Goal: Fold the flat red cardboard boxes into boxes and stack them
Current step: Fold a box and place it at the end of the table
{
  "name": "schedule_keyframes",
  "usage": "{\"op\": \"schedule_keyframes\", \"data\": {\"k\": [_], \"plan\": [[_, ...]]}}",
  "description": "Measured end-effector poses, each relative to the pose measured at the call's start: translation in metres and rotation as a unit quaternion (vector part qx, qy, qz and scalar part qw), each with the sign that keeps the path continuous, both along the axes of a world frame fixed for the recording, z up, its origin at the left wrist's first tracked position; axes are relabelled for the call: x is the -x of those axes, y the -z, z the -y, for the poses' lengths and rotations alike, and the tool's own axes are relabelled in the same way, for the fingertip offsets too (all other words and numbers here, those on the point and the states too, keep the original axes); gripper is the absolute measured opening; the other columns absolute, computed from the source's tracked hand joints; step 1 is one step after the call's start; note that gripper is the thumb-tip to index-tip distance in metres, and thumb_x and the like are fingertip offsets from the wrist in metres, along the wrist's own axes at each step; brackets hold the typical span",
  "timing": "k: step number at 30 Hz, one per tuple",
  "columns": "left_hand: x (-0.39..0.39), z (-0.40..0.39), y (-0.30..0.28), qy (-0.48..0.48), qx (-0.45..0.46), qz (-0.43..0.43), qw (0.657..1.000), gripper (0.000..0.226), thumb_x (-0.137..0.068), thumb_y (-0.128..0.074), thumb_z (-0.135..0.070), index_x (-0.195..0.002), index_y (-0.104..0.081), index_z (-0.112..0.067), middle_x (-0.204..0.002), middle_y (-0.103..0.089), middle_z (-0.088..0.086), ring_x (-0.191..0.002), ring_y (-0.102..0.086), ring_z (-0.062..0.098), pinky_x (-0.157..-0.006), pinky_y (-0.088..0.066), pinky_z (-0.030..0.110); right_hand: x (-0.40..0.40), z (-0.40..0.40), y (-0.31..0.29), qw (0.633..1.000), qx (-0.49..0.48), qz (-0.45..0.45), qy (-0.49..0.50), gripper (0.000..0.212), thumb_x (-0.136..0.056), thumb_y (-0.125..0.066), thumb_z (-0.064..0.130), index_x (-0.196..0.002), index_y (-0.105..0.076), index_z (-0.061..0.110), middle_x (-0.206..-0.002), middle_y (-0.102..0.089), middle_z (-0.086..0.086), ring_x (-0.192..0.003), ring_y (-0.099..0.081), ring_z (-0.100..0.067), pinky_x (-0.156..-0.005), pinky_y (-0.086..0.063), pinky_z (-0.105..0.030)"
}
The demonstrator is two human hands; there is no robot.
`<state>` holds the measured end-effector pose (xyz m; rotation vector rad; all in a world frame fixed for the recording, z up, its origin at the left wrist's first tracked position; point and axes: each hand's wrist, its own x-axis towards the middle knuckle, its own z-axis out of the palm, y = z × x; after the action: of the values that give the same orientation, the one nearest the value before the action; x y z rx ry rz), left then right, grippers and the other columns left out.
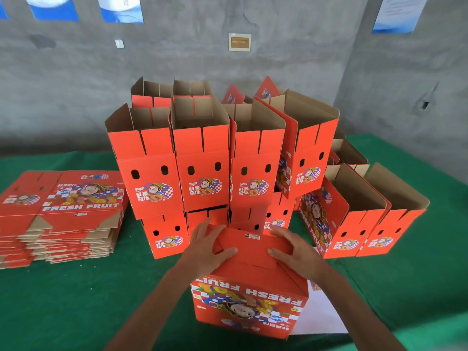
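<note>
1. Left hand [207,247]: fingers straight and spread, palm down, pressing the folded-in flaps on the upturned end of the red box [250,300]. Nothing gripped.
2. Right hand [291,247]: same, fingers flat on the flaps, thumb pointing in toward the left thumb. Nothing gripped.
3. Box stands on the green tablecloth [76,300] directly under both palms, print upside down toward the camera, partly over a white sheet [321,315] below the right wrist.
4. Just past the fingertips: folded boxes stacked two high [202,160], open tops up, several side by side.
5. Right of the right hand: more open folded boxes [367,216], single level.
6. Far left of the left hand: pile of flat boxes [60,219].
7. Behind everything: grey concrete wall [278,59].
</note>
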<state>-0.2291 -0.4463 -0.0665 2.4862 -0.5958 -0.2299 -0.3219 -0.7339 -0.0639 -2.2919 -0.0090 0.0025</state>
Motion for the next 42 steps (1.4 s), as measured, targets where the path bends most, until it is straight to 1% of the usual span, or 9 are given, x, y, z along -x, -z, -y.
{"op": "schedule_keyframes", "data": {"k": [8,14,16,20,23,26,29,35,42], "plan": [[-0.009,0.021,-0.005,-0.036,-0.19,0.073,0.978,0.084,-0.086,-0.048,-0.083,-0.155,-0.027,-0.04,-0.149,-0.028,0.005,-0.12,-0.056,0.036,-0.096,-0.054,0.049,-0.019,-0.006,0.005,0.971,0.237,0.021,-0.001,0.056,-0.096,-0.062,0.055,-0.145,-0.048,0.031,-0.14,-0.054,0.006,-0.129,-0.048,-0.017,-0.106,-0.041,-0.037],[-0.01,0.018,0.003,-0.067,-0.159,0.089,0.981,0.055,-0.103,-0.024,-0.065,-0.145,-0.038,-0.032,-0.146,-0.035,0.008,-0.12,-0.053,0.036,-0.092,-0.054,0.05,-0.006,-0.009,0.003,0.985,-0.003,0.058,0.164,0.055,-0.098,-0.044,0.063,-0.105,-0.07,0.015,-0.098,-0.067,0.004,-0.098,-0.063,-0.018,-0.081,-0.047,-0.024],[-0.012,0.016,0.006,-0.073,-0.168,0.079,0.98,0.066,-0.096,-0.027,-0.077,-0.146,-0.033,-0.034,-0.154,-0.029,0.007,-0.13,-0.046,0.036,-0.096,-0.052,0.052,0.001,-0.004,0.005,0.974,-0.073,-0.006,0.212,0.064,-0.097,-0.035,0.068,-0.098,-0.069,0.014,-0.092,-0.069,-0.004,-0.09,-0.067,-0.022,-0.083,-0.053,-0.035],[-0.01,0.022,0.008,-0.02,-0.205,0.053,0.977,0.108,-0.068,-0.039,-0.101,-0.155,-0.014,-0.041,-0.168,0.002,-0.005,-0.15,-0.021,0.035,-0.107,-0.044,0.056,0.014,0.008,0.006,0.964,-0.136,-0.15,0.169,0.048,-0.084,-0.07,0.068,-0.117,-0.065,0.034,-0.105,-0.074,0.015,-0.095,-0.071,-0.009,-0.084,-0.06,-0.031],[-0.004,0.028,0.008,-0.041,-0.205,0.037,0.977,0.121,-0.058,-0.048,-0.104,-0.155,-0.015,-0.039,-0.167,-0.006,0.0,-0.142,-0.037,0.038,-0.105,-0.047,0.054,0.018,0.005,-0.002,0.976,-0.07,-0.157,0.137,0.065,-0.065,-0.086,0.068,-0.107,-0.052,0.033,-0.089,-0.072,0.022,-0.082,-0.069,0.0,-0.061,-0.054,-0.016],[-0.004,0.031,0.002,-0.068,-0.214,0.035,0.974,0.122,-0.056,-0.054,-0.102,-0.152,-0.022,-0.034,-0.162,-0.017,0.004,-0.133,-0.047,0.037,-0.1,-0.05,0.052,0.012,-0.009,-0.007,0.971,0.092,-0.153,0.158,0.09,-0.059,-0.084,0.076,-0.113,-0.037,0.022,-0.106,-0.062,0.007,-0.096,-0.065,-0.017,-0.072,-0.053,-0.035],[-0.003,0.027,-0.001,-0.055,-0.205,0.061,0.975,0.108,-0.069,-0.044,-0.099,-0.153,-0.024,-0.033,-0.16,-0.021,0.004,-0.132,-0.047,0.037,-0.099,-0.05,0.051,0.012,-0.013,-0.008,0.968,0.127,-0.153,0.156,0.091,-0.062,-0.077,0.082,-0.117,-0.034,0.022,-0.113,-0.062,0.003,-0.1,-0.065,-0.022,-0.078,-0.053,-0.039],[-0.005,0.012,-0.003,-0.105,-0.074,-0.009,0.992,0.063,-0.098,-0.031,-0.074,-0.145,-0.039,-0.032,-0.159,-0.026,0.005,-0.129,-0.053,0.039,-0.103,-0.048,0.053,0.022,0.0,-0.006,0.936,-0.147,-0.212,0.237,0.079,-0.092,-0.012,0.081,-0.129,-0.057,0.028,-0.118,-0.067,-0.002,-0.089,-0.072,-0.021,-0.062,-0.055,-0.027],[-0.008,0.011,-0.014,-0.187,0.007,-0.07,0.98,0.054,-0.101,-0.035,-0.068,-0.117,-0.047,-0.018,-0.111,-0.065,0.01,-0.104,-0.064,0.035,-0.088,-0.05,0.043,0.044,0.009,0.024,0.855,-0.195,-0.435,0.205,0.088,-0.091,-0.021,0.085,-0.104,-0.057,0.005,-0.088,-0.072,-0.011,-0.068,-0.066,-0.019,-0.072,-0.054,-0.029]]}}
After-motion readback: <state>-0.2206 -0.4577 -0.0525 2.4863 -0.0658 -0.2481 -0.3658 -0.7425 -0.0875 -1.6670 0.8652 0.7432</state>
